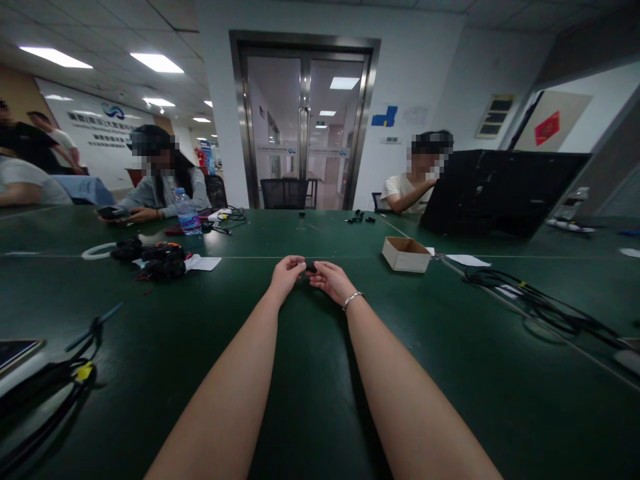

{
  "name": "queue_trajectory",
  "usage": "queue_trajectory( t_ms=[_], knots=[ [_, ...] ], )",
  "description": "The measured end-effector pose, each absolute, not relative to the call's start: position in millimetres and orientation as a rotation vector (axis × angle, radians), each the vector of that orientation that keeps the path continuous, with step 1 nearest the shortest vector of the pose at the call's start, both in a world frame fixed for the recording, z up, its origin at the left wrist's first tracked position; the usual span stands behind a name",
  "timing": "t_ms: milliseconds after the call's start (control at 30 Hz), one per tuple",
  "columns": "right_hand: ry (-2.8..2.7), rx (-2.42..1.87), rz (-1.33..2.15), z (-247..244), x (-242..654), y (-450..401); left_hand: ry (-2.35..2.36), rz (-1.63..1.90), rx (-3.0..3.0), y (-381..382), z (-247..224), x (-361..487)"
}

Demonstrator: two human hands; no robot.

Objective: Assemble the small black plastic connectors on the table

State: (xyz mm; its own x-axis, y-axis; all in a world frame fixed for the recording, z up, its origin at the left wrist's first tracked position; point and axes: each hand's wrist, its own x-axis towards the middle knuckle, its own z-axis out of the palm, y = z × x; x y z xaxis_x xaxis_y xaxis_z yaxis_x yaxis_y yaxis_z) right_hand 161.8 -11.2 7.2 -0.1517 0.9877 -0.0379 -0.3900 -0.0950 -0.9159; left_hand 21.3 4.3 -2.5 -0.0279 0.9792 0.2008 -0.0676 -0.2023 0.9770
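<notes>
Both my arms reach forward over the green table (320,373). Between my fingertips is a small black piece (311,267), too small to make out its kind. My right hand (333,279), with a silver bracelet (353,300) at the wrist, pinches the piece from the right. Close against its left end, my left hand (287,275) has thumb and forefinger pressed together; a tiny pale or shiny bit shows at those fingertips, but what it is stays unclear. An open cardboard box (406,255) sits to the right of my hands.
Black cables (540,303) lie at right, more cables (75,373) at near left. Black gear (160,257) and a water bottle (187,212) stand left. Small black pieces (360,217) lie farther back. Two people sit across, one beside a large black screen (500,190).
</notes>
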Motion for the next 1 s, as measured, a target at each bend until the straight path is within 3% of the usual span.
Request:
queue_trajectory(
  t_ms=[700,1000],
  knots=[
    [-0.916,-0.848,1.55,6.2,162.9,-9.7,1.013,1.495,1.149,8.5,-5.6,19.6],
    [-0.918,-0.87,1.526,6.2,161.7,-9.8,1.202,1.338,1.382,8.8,-7.2,25.5]
  ],
)
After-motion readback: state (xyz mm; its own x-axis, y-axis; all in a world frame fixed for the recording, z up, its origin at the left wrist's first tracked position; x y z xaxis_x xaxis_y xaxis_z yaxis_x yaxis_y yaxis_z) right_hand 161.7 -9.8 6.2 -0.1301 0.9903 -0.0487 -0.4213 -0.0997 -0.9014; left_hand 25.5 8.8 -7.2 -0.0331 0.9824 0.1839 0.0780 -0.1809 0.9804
